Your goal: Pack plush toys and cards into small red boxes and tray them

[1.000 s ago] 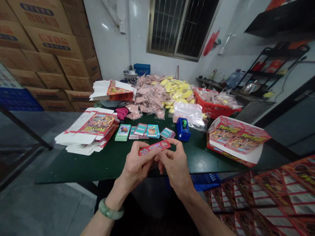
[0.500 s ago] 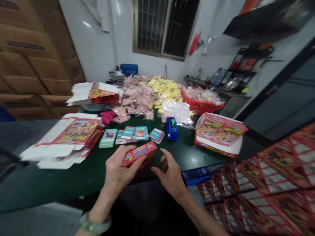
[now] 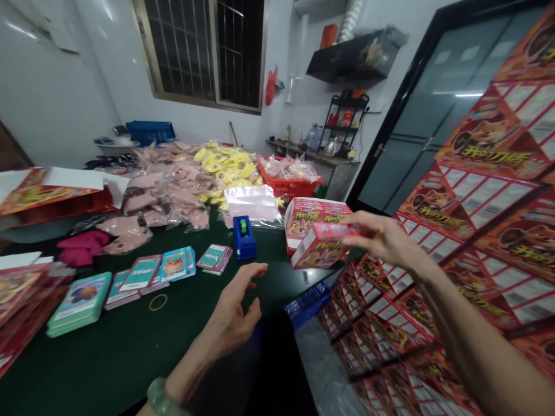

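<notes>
At two o'clock, the right hand (image 3: 388,238) grips a red printed carton (image 3: 319,247) by its end, long axis nearly level; the left hand (image 3: 232,312) hangs open, farther off.

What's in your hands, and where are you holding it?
The right hand grips a small red printed box by its right end; the left hand holds nothing.

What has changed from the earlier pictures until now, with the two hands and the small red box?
The small red box passed from the left hand to the right hand, whose grip now holds it out to the right, near the larger red box. The left hand let go and is open above the green table. The blue tape dispenser and the card stacks stayed as they were.
</notes>
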The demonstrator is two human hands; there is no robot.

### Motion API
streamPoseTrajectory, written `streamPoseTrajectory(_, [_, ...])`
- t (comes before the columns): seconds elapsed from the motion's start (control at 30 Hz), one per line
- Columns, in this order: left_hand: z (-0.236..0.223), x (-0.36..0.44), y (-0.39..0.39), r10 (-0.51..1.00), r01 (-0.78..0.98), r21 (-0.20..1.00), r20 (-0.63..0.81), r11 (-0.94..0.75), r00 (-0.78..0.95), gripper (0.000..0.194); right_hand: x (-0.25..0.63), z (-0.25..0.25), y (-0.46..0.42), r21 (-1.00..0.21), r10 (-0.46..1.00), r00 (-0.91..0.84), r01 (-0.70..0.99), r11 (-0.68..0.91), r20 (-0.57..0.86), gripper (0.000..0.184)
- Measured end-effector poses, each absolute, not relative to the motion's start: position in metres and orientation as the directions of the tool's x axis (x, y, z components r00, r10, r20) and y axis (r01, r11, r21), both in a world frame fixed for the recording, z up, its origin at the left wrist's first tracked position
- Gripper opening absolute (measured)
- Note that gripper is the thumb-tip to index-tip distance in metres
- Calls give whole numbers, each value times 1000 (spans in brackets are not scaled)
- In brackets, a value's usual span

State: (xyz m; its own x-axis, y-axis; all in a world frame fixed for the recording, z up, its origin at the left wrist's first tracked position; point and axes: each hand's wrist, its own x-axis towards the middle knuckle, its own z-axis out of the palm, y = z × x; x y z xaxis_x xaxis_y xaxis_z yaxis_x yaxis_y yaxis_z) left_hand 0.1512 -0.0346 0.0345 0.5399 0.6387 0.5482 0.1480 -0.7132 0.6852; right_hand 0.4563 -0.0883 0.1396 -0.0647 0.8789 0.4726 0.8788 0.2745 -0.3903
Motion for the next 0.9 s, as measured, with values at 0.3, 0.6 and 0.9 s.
streamPoseTrajectory(0.3, [18, 191, -35, 464, 80, 664, 427, -743, 776, 41, 555, 95, -18, 71, 905, 257, 952, -297, 339, 29])
streamPoseTrajectory(0.6, [28, 60, -44, 726, 460, 565, 477, -685, 495, 31, 487, 71, -29, 176, 774, 287, 874, -453, 564, 58])
streamPoseTrajectory(0.9, [27, -163, -19, 705, 978, 207, 694, -2, -145, 33, 228, 64, 43, -273, 636, -397, 663, 697, 662, 22])
